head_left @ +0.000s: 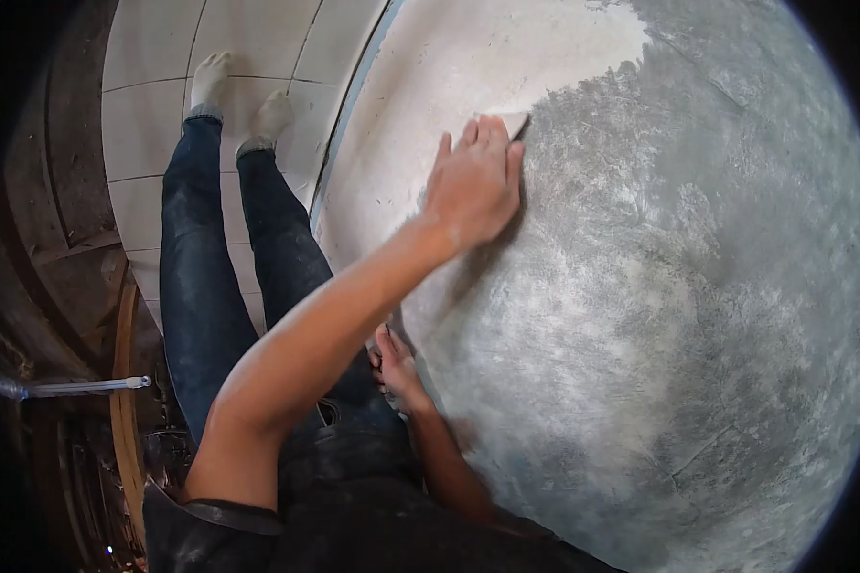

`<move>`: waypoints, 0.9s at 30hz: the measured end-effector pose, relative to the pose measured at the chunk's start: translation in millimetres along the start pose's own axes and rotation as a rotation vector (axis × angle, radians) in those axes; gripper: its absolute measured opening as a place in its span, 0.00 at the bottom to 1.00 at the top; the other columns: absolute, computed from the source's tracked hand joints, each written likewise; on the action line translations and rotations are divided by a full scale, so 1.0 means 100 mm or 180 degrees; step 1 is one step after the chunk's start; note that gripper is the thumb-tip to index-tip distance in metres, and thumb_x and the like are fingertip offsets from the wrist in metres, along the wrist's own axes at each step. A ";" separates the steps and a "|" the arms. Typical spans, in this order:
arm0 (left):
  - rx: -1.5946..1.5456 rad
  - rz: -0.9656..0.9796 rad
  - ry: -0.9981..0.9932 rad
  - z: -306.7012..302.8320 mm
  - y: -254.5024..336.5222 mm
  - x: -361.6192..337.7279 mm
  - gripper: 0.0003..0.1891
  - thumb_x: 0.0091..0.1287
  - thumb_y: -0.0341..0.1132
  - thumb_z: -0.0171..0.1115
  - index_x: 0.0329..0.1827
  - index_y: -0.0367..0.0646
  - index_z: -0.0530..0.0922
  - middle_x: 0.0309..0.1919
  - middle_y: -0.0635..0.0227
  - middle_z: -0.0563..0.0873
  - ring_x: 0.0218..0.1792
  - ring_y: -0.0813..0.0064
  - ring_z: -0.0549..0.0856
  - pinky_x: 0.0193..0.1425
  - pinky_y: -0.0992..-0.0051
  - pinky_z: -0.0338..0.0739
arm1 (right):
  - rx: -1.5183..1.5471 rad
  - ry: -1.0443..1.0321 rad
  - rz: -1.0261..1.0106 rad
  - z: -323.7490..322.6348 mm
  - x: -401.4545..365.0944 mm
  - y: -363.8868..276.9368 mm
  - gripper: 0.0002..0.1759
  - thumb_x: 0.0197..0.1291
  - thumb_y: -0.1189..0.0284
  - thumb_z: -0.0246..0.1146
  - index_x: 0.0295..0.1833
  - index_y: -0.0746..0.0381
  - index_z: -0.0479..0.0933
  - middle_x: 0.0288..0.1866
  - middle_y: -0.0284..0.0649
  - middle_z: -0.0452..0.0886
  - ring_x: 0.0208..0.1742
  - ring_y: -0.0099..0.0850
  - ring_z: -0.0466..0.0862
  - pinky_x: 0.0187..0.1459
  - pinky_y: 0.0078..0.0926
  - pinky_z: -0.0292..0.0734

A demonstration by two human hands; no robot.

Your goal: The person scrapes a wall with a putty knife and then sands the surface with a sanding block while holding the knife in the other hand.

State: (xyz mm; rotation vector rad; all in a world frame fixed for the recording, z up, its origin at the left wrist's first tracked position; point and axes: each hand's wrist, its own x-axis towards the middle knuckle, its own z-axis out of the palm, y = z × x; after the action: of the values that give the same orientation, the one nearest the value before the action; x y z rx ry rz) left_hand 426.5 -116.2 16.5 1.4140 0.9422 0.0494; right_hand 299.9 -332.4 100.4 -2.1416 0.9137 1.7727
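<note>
My left hand lies against a broad surface, back of the hand toward me. Under its fingers is a thin, flat, pale piece with a pointed corner and a dark edge, like a scraper; most of it is hidden. That piece sits where the patchy grey coating meets the bare whitish area. Near my thigh, my right hand is closed, fingers curled; what it grips is hidden apart from a small dark tip.
Pale floor tiles lie beyond a narrow bluish edge strip beside the coated surface. My feet in light socks rest on the tiles. At left are a wooden beam and a pale rod among dark clutter.
</note>
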 end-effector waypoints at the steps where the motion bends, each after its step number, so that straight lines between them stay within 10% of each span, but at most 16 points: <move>1: 0.0068 -0.0049 -0.0071 -0.06 -0.01 0.08 0.24 0.79 0.41 0.40 0.67 0.29 0.65 0.66 0.40 0.72 0.70 0.46 0.69 0.74 0.47 0.59 | 0.0018 -0.0026 -0.0002 0.00 -0.01 -0.02 0.28 0.72 0.40 0.45 0.51 0.54 0.71 0.22 0.26 0.66 0.15 0.17 0.64 0.15 0.21 0.60; 27: 0.0301 0.0308 0.0265 -0.05 -0.04 0.01 0.27 0.79 0.43 0.38 0.70 0.29 0.65 0.68 0.48 0.72 0.72 0.46 0.65 0.77 0.49 0.53 | 0.0154 -0.0023 -0.0051 -0.01 0.00 -0.02 0.26 0.73 0.42 0.46 0.49 0.54 0.72 0.23 0.25 0.66 0.17 0.16 0.64 0.17 0.19 0.59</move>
State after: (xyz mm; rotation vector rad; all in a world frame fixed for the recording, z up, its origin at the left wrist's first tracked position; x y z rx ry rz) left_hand 422.0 -112.9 12.9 1.5545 0.9543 0.1386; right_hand 302.2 -330.9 100.5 -2.1058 0.9255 1.7318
